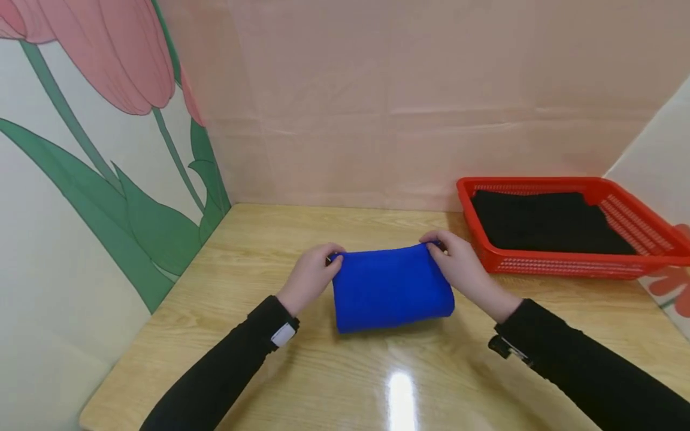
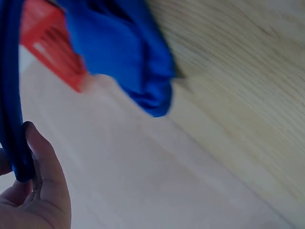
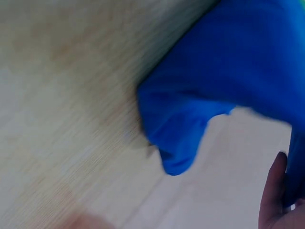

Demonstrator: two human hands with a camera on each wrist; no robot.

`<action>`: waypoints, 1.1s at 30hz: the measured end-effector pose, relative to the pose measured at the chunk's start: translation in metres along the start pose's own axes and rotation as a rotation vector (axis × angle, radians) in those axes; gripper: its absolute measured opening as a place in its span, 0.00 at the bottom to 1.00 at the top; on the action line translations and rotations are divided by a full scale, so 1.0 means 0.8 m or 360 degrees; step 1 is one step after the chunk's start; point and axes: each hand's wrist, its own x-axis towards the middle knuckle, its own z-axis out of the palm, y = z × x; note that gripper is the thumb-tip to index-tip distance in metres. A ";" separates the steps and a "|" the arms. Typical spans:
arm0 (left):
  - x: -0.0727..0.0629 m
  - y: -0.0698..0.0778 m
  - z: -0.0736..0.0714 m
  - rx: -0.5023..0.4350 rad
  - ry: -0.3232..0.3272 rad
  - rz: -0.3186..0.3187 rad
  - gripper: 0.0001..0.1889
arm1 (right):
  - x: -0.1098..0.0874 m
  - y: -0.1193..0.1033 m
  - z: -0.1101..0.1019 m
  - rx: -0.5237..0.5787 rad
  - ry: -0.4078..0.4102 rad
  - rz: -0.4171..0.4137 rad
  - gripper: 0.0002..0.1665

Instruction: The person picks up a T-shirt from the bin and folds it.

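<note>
A folded piece of blue cloth [image 1: 392, 290] hangs between both hands over the middle of the table. Its upper left corner is pinched by the left hand [image 1: 315, 272], thumb toward me. At the upper right corner the right hand [image 1: 458, 266] pinches it in the same way. In the left wrist view the blue cloth [image 2: 124, 52] shows a drooping folded layer, and the left hand [image 2: 45, 191] grips a thick folded edge. The right wrist view has the cloth [image 3: 214, 71] bending down close over the tabletop, with the right hand [image 3: 281, 200] partly cut off at the frame edge.
At the back right of the wooden table [image 1: 259, 371] stands a red plastic basket [image 1: 566, 263]. Dark folded cloth [image 1: 544, 221] lies in it. A pinkish covering [image 1: 377, 108] rises behind the table, and a wall with painted tulips [image 1: 118, 54] borders the left.
</note>
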 end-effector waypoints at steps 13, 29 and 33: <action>0.061 -0.054 0.042 0.0225 -0.0133 -0.0244 0.12 | 0.071 0.068 0.049 -0.0137 -0.0190 0.0024 0.09; 0.066 -0.049 0.050 0.0847 -0.0152 -0.0162 0.13 | 0.053 0.053 0.049 -0.0652 -0.0295 -0.0126 0.16; 0.054 -0.029 0.042 0.0984 -0.0131 -0.0119 0.17 | 0.040 0.031 0.039 -0.0696 -0.0320 -0.0259 0.20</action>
